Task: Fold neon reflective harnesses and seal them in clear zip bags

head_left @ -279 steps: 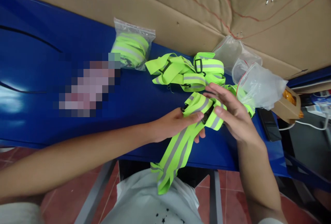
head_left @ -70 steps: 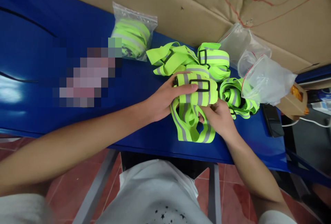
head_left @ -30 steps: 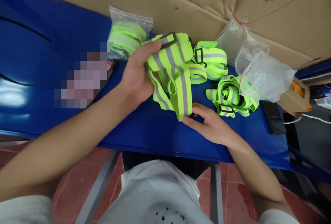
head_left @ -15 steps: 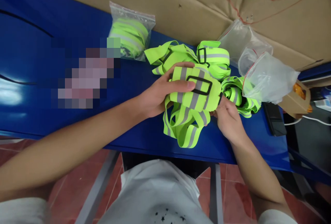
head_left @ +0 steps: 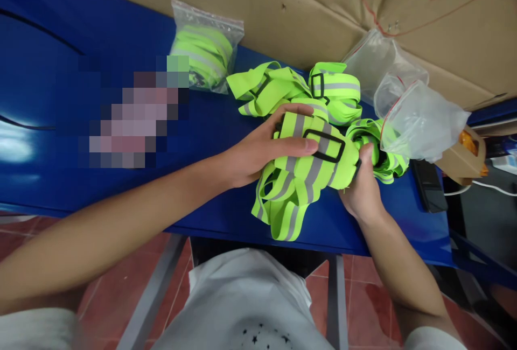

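Observation:
A folded neon-yellow reflective strap with grey stripes and a black rectangular buckle is held above the blue table. My left hand grips its left side, thumb on top against the buckle and fingers behind. At the right edge, my right hand holds the bundle with its thumb up; its other fingers are hidden underneath. Loose loops of the strap hang down at the lower left of the bundle. Just beyond lie more reflective straps, a rolled one and another coil.
A zip bag with a coiled strap stands at the back of the blue table. Clear plastic bags lie at the right, near a black phone and a cardboard box. Brown board lines the back.
The strap bundle has shifted slightly right and towards me, tilting. My right hand's thumb has come up from beside the bundle onto its right edge. My left hand keeps its grip.

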`<act>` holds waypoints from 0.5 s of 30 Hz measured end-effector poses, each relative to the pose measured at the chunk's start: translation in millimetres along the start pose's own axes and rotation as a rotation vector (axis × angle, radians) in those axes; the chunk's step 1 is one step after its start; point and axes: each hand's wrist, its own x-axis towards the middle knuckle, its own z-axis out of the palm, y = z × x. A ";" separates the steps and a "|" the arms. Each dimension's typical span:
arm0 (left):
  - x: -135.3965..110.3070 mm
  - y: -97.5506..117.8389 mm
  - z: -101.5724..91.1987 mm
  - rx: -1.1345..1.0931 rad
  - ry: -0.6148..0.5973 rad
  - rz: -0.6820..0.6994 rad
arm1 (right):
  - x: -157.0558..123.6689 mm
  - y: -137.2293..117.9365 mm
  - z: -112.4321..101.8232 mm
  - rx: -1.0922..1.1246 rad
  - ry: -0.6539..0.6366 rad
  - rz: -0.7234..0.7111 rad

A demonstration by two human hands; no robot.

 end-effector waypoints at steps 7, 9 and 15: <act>2.9 -2.9 -2.3 0.153 0.042 0.070 | 0.0 2.7 2.2 0.246 -0.015 0.069; 4.1 -5.2 -4.1 0.114 0.033 0.025 | 0.6 2.4 2.9 0.303 -0.003 0.082; 5.3 -7.9 -6.0 0.021 -0.015 -0.058 | 1.1 0.4 4.5 0.309 -0.020 0.109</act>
